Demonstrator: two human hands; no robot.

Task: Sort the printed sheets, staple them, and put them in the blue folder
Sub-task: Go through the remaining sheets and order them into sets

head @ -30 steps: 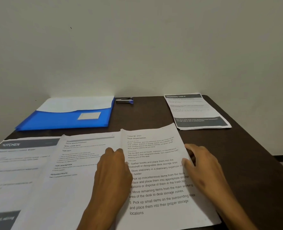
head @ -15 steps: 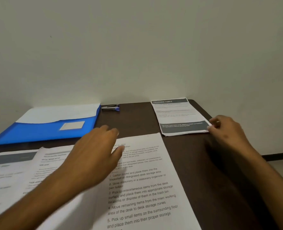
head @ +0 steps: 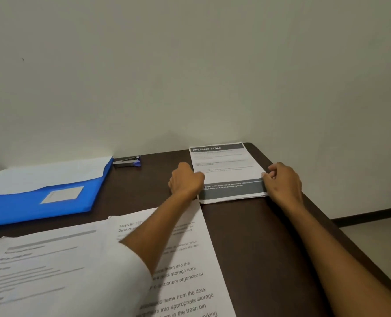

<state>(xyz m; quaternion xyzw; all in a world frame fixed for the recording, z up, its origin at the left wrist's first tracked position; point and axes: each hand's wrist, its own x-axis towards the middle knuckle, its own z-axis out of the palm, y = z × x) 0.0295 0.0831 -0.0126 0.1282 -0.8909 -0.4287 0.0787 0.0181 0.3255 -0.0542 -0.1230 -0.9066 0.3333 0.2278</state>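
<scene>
On the far left lies the blue folder [head: 36, 202], open, with a white sheet inside it. Just beside its far corner sits the stapler [head: 127, 161]. Nobody touches them.

Near me are two big printed sheets: the blurry sheet [head: 41, 271] on the left and the desk sheet [head: 185, 282] beside it, partly on top. A second ago both my hands lay on the desk sheet. Now they have let go of it and reached to the far corner of the table [head: 247, 236].

My left hand [head: 185, 179] has moved the most. It now sits at the left edge of the dressing table stack [head: 226, 170], with fingers curled at the paper's edge. I cannot tell if they really hold it.

My right hand [head: 282, 181] got there a bit sooner. It is at the right edge of the stack, and its curled fingers [head: 269, 173] pinch the paper there.

So I think I am done looking at the near sheets and am about to pick up this stack with both hands. Nothing is stapled yet, and these sheets are still outside the folder.
</scene>
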